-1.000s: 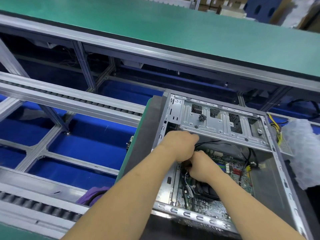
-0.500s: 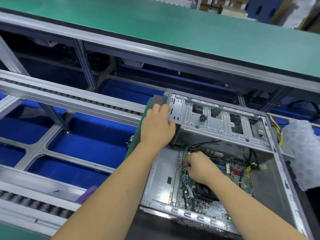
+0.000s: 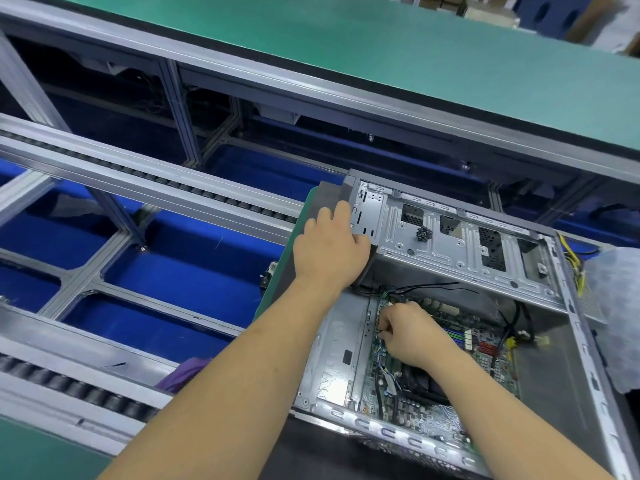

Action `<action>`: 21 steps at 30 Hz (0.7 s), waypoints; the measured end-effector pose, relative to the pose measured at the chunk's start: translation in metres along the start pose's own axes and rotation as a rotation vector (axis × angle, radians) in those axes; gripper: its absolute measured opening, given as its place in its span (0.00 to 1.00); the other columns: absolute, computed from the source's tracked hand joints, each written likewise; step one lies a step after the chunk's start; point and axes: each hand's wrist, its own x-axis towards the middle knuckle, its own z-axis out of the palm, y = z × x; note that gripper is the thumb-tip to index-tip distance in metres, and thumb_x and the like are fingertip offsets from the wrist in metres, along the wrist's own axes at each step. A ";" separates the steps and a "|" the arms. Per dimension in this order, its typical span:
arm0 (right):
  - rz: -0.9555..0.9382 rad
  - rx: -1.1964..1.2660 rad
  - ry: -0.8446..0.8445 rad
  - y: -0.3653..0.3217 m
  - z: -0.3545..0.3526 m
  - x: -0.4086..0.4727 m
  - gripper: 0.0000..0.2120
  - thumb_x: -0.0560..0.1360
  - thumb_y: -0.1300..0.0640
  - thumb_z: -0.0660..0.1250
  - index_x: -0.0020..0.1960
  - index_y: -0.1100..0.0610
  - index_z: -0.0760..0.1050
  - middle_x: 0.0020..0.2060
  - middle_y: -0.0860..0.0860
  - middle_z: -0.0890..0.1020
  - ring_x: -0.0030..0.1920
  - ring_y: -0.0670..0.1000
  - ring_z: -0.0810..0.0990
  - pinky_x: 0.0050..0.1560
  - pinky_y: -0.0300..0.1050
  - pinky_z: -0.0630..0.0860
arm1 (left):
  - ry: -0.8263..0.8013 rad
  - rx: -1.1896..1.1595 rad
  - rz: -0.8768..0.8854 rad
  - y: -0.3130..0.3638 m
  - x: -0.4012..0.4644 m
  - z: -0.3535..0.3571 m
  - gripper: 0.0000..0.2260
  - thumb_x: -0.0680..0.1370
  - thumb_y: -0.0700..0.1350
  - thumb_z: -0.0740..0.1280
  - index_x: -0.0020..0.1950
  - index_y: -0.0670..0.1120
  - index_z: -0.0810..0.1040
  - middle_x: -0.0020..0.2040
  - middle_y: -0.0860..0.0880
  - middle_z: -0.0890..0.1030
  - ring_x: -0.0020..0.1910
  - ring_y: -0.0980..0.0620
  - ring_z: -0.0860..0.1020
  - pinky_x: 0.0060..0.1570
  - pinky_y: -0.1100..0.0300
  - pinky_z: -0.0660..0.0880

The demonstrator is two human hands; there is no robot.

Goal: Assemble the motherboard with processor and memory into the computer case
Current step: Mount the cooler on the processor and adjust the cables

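An open grey computer case [image 3: 568,341] lies on its side at the lower right. A green motherboard [image 3: 436,424] sits on the case floor under the drive-bay frame [image 3: 450,247]. My left hand [image 3: 329,251] grips the front left corner of the case by the drive-bay frame. My right hand [image 3: 412,334] is inside the case, fingers pinched on a thin cable at the motherboard's upper left edge. Black cables [image 3: 512,320] run across the board. A small dark cluster of screws [image 3: 424,233] rests on the frame. Processor and memory are hidden.
A roller conveyor rail [image 3: 149,174] runs across the left, with blue bins [image 3: 180,271] below it. A green worktop [image 3: 381,53] spans the back. White wrapping [image 3: 616,306] and yellow wires [image 3: 575,265] lie right of the case. A purple cloth [image 3: 187,372] lies by my left forearm.
My left hand left the case interior, where it worked beside my right hand, and moved up-left to grip the case's front corner. My right hand stays at the motherboard's edge.
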 end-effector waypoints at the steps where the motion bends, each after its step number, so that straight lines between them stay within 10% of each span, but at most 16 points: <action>1: -0.015 -0.005 0.003 0.000 0.000 -0.001 0.03 0.76 0.60 0.66 0.44 0.56 0.76 0.40 0.53 0.80 0.42 0.54 0.79 0.42 0.46 0.79 | -0.002 -0.005 -0.006 0.000 0.000 0.000 0.13 0.76 0.48 0.60 0.60 0.47 0.67 0.52 0.47 0.74 0.47 0.44 0.72 0.41 0.50 0.74; 10: -0.046 -0.054 0.018 -0.004 -0.002 -0.005 0.12 0.76 0.58 0.67 0.35 0.55 0.69 0.31 0.50 0.75 0.36 0.54 0.76 0.33 0.44 0.71 | -0.003 -0.034 -0.005 -0.001 0.002 0.001 0.13 0.76 0.48 0.60 0.59 0.48 0.66 0.51 0.47 0.73 0.46 0.44 0.73 0.41 0.48 0.76; 21: 0.023 -0.004 -0.020 0.002 -0.005 -0.006 0.07 0.75 0.63 0.65 0.45 0.62 0.82 0.38 0.58 0.83 0.36 0.53 0.77 0.35 0.43 0.72 | 0.000 -0.038 0.008 0.000 0.003 0.002 0.12 0.76 0.47 0.59 0.58 0.47 0.66 0.48 0.47 0.73 0.45 0.44 0.73 0.38 0.50 0.75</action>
